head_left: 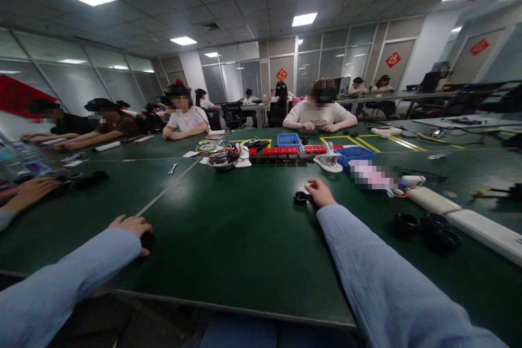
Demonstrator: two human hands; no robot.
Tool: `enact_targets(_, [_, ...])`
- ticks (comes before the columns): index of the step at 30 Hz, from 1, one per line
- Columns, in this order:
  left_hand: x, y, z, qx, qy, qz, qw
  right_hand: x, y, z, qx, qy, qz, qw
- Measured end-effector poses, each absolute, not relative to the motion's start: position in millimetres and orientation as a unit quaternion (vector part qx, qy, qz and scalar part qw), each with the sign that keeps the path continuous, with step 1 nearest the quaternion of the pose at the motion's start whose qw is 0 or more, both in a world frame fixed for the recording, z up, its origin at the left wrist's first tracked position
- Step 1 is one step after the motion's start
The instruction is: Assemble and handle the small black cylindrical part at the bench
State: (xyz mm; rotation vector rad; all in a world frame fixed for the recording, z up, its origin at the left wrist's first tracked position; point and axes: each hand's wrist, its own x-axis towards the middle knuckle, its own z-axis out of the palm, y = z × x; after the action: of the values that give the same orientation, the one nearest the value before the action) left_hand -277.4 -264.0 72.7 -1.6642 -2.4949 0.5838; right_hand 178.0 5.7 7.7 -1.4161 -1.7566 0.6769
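My left hand rests low over the green table on the left, fingers curled over a small black object. Most of that object is hidden, so its kind cannot be made out. Farther forward and to the right, my right hand lies on the tabletop with its fingers bent inward. Just left of its fingertips is a short, black, ring-shaped part. Something dark shows under this hand, too covered to name. Several similar black round parts stand to the right of my right forearm.
Across the green table lie a bowl of cables, red blocks in a row, a white clamp, blue trays and a wrench. A long white bar lies right. A co-worker's hand is left; others sit opposite.
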Motion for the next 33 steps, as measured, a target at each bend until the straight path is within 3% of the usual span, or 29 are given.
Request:
enact_targets(10, [-265,-270,77,-0.555,-0.816,0.144,0.072,178,8,5,-0.550,-0.690,0.262,0.391])
enact_targets(13, [-226,-268,90,-0.593,-0.795,0.079,0.097,178,8,6,-0.548,-0.688,0.265,0.396])
enact_targets(15, [-183,-258,96,-0.645,-0.763,-0.005,0.043,177,7,8,-0.548,-0.684,0.265,0.402])
enact_targets(19, [-82,-210,87,-0.725,-0.672,-0.118,-0.087,177,5,9,-0.547,-0.678,0.264,0.414])
enact_targets(22, [-22,-153,62,-0.787,-0.583,-0.184,-0.078,178,3,9,-0.546,-0.676,0.262,0.421])
enact_targets(26, [28,-83,29,-0.773,-0.590,-0.229,-0.047,181,4,6,-0.544,-0.675,0.255,0.429])
enact_targets(33, [50,-33,10,-0.852,-0.490,-0.179,-0.049,182,18,2,-0.541,-0.655,0.273,0.451])
